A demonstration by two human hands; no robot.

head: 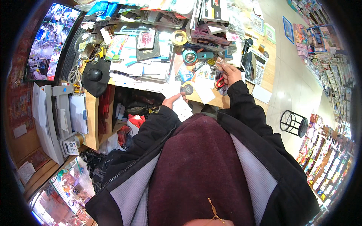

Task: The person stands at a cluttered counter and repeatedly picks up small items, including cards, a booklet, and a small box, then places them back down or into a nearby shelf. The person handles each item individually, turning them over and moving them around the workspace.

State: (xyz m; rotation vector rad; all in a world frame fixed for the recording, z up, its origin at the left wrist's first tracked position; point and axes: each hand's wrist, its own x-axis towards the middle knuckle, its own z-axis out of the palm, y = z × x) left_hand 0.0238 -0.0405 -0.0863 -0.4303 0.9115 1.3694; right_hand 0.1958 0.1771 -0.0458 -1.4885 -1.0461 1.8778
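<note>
My left hand [171,101] grips a long white paper slip [181,109] at the desk's front edge, its lower end hanging near my dark red top. To the right, my right hand [232,74] pinches a small, partly see-through brownish item [219,62]; what it is, I cannot tell. Just below those fingers lies a red looped handle [219,83], perhaps of scissors. A loose white sheet [204,93] rests on the desk between my hands. Beyond it are a teal round device [189,56] and a roll of tape [179,37].
Stacked papers [135,70] and a dark booklet [147,52] cover the desk's middle. A computer mouse [94,74] sits left, near a monitor [51,42] and a printer [53,118]. Plastic bins [164,22] line the back. A black stool [294,123] stands on the floor at right.
</note>
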